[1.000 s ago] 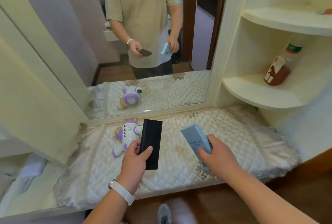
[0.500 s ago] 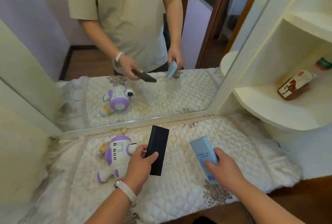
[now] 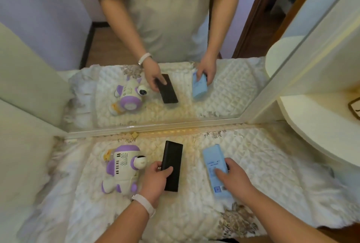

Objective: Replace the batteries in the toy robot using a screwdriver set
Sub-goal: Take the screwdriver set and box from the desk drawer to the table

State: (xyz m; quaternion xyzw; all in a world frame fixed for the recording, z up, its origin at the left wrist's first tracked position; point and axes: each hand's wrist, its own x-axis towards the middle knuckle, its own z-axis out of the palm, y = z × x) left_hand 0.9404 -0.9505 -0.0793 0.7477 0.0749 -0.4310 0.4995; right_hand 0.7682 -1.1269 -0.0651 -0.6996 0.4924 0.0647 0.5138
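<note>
A white and purple toy robot (image 3: pixel 121 167) lies on its front on the quilted white cloth (image 3: pixel 263 164), left of centre. My left hand (image 3: pixel 156 180) grips a flat black case (image 3: pixel 172 164) just right of the toy, thumb across its top. My right hand (image 3: pixel 232 177) holds a light blue box (image 3: pixel 214 161) further right, fingers laid over its near half. Both items sit low, at or just above the cloth.
A large mirror (image 3: pixel 175 28) stands right behind the cloth and repeats the scene. A cream corner shelf (image 3: pixel 311 125) juts out at the right, with a brown item at the frame's edge. A cream panel (image 3: pixel 23 106) closes the left side.
My view has tilted down and closer. Both hands have lowered the black case and the blue box toward the cloth. The toy has not moved.
</note>
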